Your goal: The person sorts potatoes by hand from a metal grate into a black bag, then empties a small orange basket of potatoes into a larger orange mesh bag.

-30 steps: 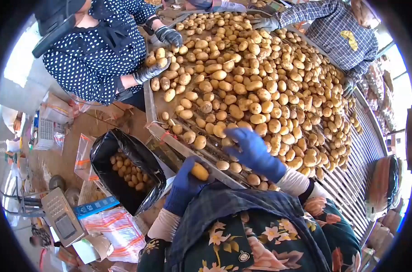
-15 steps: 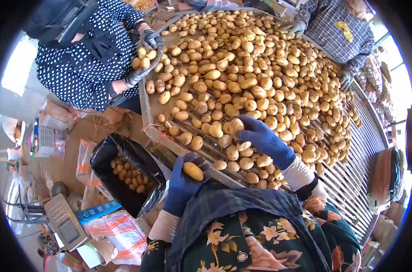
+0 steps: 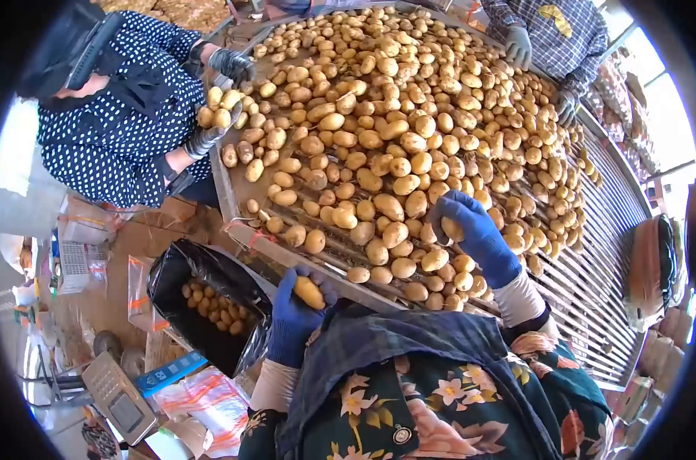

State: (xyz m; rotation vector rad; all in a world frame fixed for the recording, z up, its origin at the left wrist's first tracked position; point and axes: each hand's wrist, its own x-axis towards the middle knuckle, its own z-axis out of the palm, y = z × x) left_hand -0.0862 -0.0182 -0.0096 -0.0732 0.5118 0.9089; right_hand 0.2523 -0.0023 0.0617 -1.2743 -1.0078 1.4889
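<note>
My left hand (image 3: 294,318), in a blue knit glove, is closed around a yellow potato (image 3: 310,293) beside the slatted table's near edge. My right hand (image 3: 474,234), gloved the same way, reaches over the heap of potatoes (image 3: 409,123). Its thumb and fingers curl around a potato (image 3: 451,229), partly covered by the glove. Loose potatoes lie on the slats between both hands. Left of my left hand stands a container lined with a black plastic bag (image 3: 172,322), with several potatoes inside.
Across the table on the left, a person in a dotted top (image 3: 126,130) holds several potatoes. Another person in a checked shirt (image 3: 547,38) stands at the far right. Bare metal slats (image 3: 601,230) run along the right. A scale with keypad (image 3: 118,395) sits lower left.
My right hand has shifted right and slightly down, away from the potato it was at, and now curls around another. My left hand keeps its potato. The view has shifted slightly.
</note>
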